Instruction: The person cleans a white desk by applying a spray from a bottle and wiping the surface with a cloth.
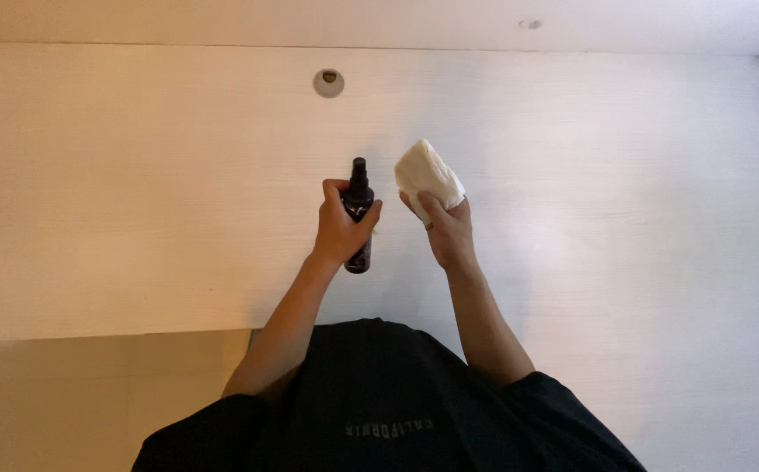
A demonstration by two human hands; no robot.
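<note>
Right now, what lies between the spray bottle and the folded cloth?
Nothing: in the head view only bare white tabletop shows between the spray bottle in the left hand and the cloth in the right hand.

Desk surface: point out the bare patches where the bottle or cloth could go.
The white desk is bare right of the right hand to the side wall, and left of the left hand, below the round grommet hole. Only the middle is crowded: dark spray bottle, folded white cloth.

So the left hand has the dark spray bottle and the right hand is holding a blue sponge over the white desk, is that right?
Not quite. In the head view the right hand holds a folded white cloth, not a blue sponge. The rest stands: the left hand grips the dark spray bottle over the white desk.
</note>
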